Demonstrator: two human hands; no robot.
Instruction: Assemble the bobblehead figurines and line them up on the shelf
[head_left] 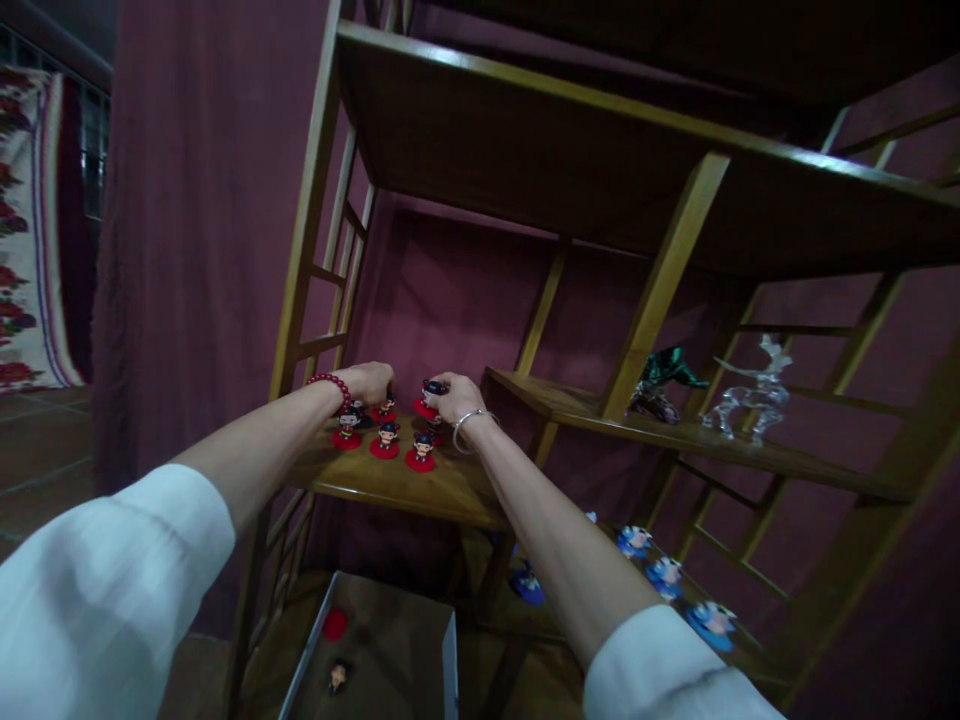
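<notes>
Small black-haired figurines on round red bases stand on the wooden shelf [450, 492]. Pinched in my right hand [457, 400] is one such figurine [429, 397], held at the back of the group and seemingly a little above the shelf. My left hand [373, 382] reaches over the back left, its fingers curled down onto another figurine [386, 408], partly hidden. In front are a left figurine [347, 428], a middle figurine [386, 440] and a right figurine [422, 453], untouched. One more under my right hand is mostly covered.
Below sits an open box [390, 640] with a red disc [335, 625] and a loose figurine [337, 677]. A clear deer ornament [754, 395] and a dark green ornament [664, 385] occupy the right shelf. Blue-and-white figurines [665, 577] stand lower right. A wooden post [664, 290] rises between compartments.
</notes>
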